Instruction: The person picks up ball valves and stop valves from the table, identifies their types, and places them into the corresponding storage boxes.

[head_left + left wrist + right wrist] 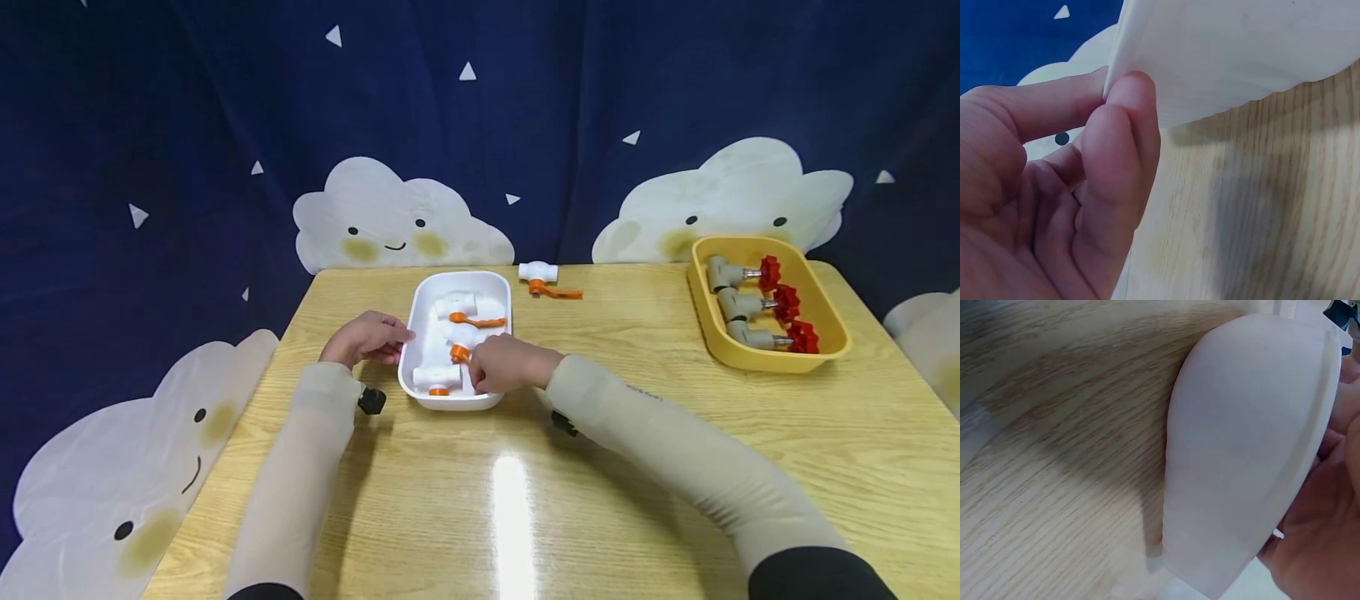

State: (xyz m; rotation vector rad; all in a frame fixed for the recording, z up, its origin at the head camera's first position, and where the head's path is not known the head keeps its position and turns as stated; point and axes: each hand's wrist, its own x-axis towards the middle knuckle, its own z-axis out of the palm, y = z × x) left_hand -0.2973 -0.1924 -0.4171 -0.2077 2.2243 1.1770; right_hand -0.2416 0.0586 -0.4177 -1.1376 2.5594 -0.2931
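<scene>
My left hand [370, 337] pinches the left rim of a white plastic tray [420, 333]; the left wrist view shows the thumb and fingers at the tray's edge [1132, 37]. Inside lie white ball valves with orange levers: one at the back [455, 306], one in the middle [463, 336], one at the front [437, 379]. Reaching in over the right rim, my right hand [504, 364] has its fingers curled at the middle valve's lever, which it partly covers. In the right wrist view the tray's outer wall [1247, 437] hides the fingertips.
Another white ball valve [538, 272] with an orange lever lies behind the tray on the wooden table [637, 433]. At the right stands a yellow tray [772, 360] holding grey valves [738, 304] with red handwheels. A dark blue curtain [525, 125] hangs behind the table.
</scene>
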